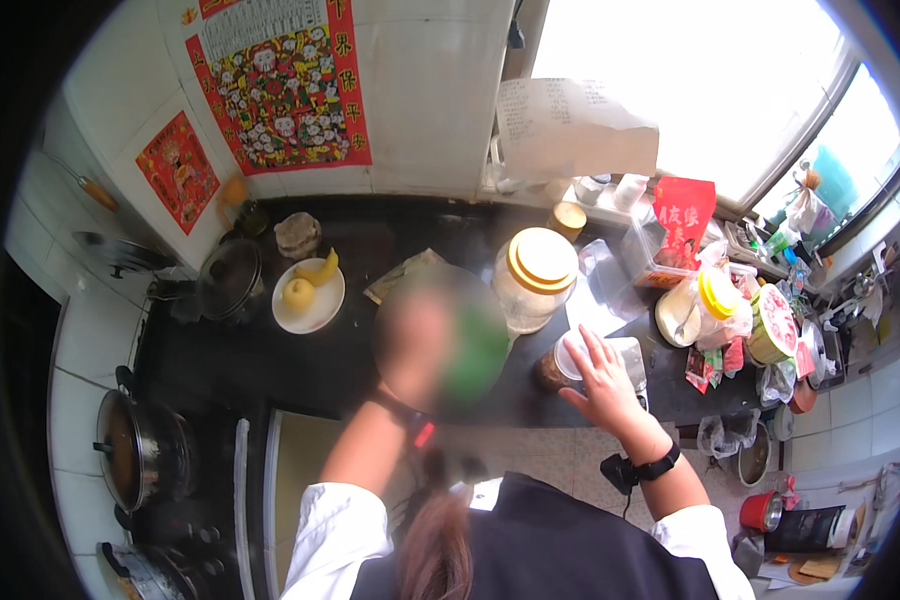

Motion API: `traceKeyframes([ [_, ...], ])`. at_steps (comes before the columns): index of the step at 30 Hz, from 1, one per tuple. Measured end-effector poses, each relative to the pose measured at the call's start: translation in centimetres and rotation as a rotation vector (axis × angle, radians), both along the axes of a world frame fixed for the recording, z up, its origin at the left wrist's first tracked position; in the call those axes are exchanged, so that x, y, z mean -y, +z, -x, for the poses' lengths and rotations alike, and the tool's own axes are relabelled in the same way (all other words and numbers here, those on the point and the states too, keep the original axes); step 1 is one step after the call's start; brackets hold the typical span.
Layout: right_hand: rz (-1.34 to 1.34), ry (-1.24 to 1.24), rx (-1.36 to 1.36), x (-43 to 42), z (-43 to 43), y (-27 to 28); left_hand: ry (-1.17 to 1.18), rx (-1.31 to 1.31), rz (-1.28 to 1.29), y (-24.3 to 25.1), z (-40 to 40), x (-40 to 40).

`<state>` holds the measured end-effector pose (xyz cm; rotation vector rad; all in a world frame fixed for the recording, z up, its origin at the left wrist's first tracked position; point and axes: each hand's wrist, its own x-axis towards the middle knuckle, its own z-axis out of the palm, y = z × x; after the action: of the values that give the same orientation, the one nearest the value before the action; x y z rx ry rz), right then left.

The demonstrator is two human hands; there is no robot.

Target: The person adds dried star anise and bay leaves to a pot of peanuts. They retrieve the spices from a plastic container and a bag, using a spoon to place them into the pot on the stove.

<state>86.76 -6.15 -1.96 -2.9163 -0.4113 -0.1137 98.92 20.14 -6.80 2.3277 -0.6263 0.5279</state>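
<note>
My right hand [606, 375] is spread over the white lid of a small jar [551, 371] with brown contents. A silver kitchen scale [630, 360] lies just right of the jar, partly behind the hand. My left hand [420, 322] is inside a blurred round patch, so its fingers cannot be made out. Something green [476, 352] shows blurred beside it. Past the two hands stands a large clear jar [534, 274] with a white and yellow lid. Behind the blurred patch a printed packet [401, 276] lies on the black counter.
At left are a plate [307, 322] with yellow fruit, a lidded pan [229, 279] and a large pot [124, 450]. To the right stand a clear plastic container [649, 259], a yellow-lidded jar [718, 294] and a cut watermelon [772, 322].
</note>
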Motion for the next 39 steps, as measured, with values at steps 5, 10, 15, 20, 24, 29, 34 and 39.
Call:
traceKeyframes([
  [5, -0.055, 0.019, 0.096, 0.2, 2.0, -0.4, 0.071, 0.067, 0.048, 1.8, -2.1, -0.3],
  [10, -0.149, 0.085, 0.157, -0.7, 3.2, -0.4, 0.215, 0.033, -0.180, -0.9, -6.2, -5.1],
  [15, -0.427, 0.249, 0.098, -2.1, 3.5, -1.1, 0.194, 0.112, -0.278, 4.6, 2.3, -6.3],
  [20, -0.827, 0.470, -0.030, -8.4, 1.5, 0.3, 0.225, 0.202, -0.358, 10.1, 12.6, -5.9],
  [24, -1.178, 0.423, -0.697, -13.5, 1.6, 2.3, 0.225, 0.240, -0.178, 10.2, 17.9, -4.0],
  [29, -1.113, 0.646, -0.764, -18.0, 2.9, -1.5, 0.423, -0.203, -0.136, 7.6, 25.6, -4.4],
  [34, -1.054, 0.863, -0.667, -22.1, 6.2, -5.3, 0.616, -0.380, 0.203, 2.5, 31.6, -6.2],
  [39, -0.969, 0.929, -0.681, -24.9, 8.1, -7.4, 0.711, -0.384, 0.252, 3.3, 34.0, -6.7],
])
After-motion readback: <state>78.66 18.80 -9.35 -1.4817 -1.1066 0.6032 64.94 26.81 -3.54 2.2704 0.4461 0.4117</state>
